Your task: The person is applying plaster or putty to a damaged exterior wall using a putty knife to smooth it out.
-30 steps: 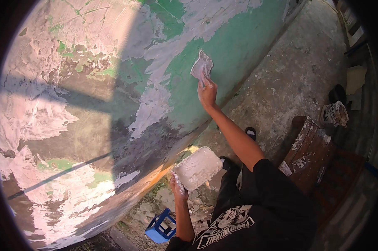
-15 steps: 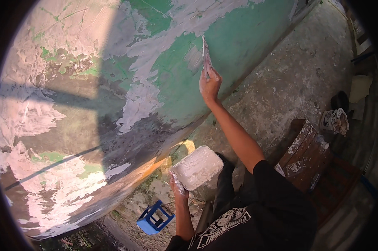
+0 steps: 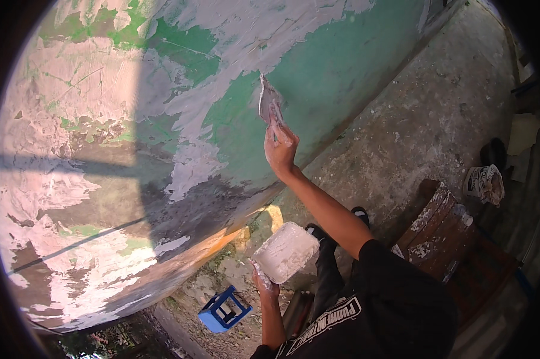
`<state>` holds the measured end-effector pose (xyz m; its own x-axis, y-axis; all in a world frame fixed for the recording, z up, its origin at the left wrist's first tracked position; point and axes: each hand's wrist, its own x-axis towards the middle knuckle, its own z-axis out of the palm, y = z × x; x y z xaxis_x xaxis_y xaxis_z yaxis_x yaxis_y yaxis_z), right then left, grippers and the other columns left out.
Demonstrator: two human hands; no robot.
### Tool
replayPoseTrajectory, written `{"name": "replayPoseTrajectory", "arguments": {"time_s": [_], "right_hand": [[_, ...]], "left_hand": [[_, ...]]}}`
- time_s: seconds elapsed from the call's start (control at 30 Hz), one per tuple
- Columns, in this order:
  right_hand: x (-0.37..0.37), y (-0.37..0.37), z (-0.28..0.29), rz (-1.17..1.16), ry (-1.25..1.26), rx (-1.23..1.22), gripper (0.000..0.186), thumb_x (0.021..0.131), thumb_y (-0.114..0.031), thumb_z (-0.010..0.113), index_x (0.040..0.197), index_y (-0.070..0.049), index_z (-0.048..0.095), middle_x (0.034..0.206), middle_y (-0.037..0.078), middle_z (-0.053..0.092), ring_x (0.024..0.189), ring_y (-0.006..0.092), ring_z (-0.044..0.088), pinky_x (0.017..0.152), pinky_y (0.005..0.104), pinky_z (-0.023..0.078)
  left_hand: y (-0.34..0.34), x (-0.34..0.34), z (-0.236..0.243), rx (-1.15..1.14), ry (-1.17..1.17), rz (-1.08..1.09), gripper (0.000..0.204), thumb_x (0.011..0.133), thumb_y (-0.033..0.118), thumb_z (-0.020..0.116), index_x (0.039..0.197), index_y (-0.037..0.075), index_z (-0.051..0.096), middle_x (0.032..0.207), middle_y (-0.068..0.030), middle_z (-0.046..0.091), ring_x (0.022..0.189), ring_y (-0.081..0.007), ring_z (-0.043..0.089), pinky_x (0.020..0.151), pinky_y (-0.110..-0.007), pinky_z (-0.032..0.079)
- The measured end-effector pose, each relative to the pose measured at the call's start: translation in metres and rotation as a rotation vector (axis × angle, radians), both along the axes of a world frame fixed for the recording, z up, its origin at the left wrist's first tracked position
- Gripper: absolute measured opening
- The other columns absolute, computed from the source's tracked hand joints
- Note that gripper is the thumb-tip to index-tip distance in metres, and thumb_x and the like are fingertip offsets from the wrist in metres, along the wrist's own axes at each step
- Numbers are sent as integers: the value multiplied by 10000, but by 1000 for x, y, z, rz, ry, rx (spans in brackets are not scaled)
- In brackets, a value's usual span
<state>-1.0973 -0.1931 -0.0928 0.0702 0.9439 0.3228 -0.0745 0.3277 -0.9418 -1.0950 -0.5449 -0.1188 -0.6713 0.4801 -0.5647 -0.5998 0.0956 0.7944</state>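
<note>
One person (image 3: pixel 401 299) in black faces one wall (image 3: pixel 336 72), patched green and pale pink. The right hand (image 3: pixel 281 148) pinches one whitened scraper (image 3: pixel 269 103) over the wall's green part (whether the two touch, I cannot tell). The left hand (image 3: pixel 266 282) grips one tray (image 3: pixel 291 224) by its edge, apart from the wall; pale paste (image 3: pixel 287 252) covers the tray's inside. One blue stool (image 3: pixel 218 322) sits near the wall's base. Well apart from the wall are one brown bench (image 3: pixel 428 233), spattered white, and one bucket (image 3: pixel 477 182).
</note>
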Motion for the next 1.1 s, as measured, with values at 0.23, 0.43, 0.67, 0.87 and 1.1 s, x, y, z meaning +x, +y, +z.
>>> {"name": "replayPoseTrajectory", "arguments": {"time_s": [0.23,0.43,0.67,0.87,1.1], "right_hand": [[-47,9,-1,-160,-150,321,510,728,90,548,1233,15,527,1265,250,504,1195,396,470,986,443,419],[1,-9,-5,48,-48,287,542,734,125,519,1267,30,486,1241,248,525,1159,393,506,952,423,452],[-24,52,11,-151,-150,297,575,720,126,529,1285,29,475,1243,273,508,1166,401,493,965,426,438],[-5,3,-42,61,-261,360,560,720,111,542,1270,12,498,1198,257,547,1148,396,508,950,418,444],[7,45,-7,-209,-24,190,513,763,81,548,1266,-7,510,975,230,635,855,354,637,719,371,503]], "left_hand": [[5,9,2,-60,35,-35,584,982,486,264,1318,31,407,1247,-122,526,1103,-258,544,949,-390,451],[3,5,3,-66,12,-8,600,983,493,243,1320,24,405,1252,-127,522,1108,-250,543,952,-386,447],[-2,3,-6,5,18,-17,576,986,472,274,1320,22,404,1262,-125,516,1130,-256,528,966,-391,432],[4,-3,1,76,10,26,531,975,450,356,1241,3,461,1179,-131,569,1056,-276,568,927,-422,466],[6,-6,0,36,-31,3,584,980,476,295,1319,14,402,1268,-130,515,1126,-265,530,974,-400,429]]}}
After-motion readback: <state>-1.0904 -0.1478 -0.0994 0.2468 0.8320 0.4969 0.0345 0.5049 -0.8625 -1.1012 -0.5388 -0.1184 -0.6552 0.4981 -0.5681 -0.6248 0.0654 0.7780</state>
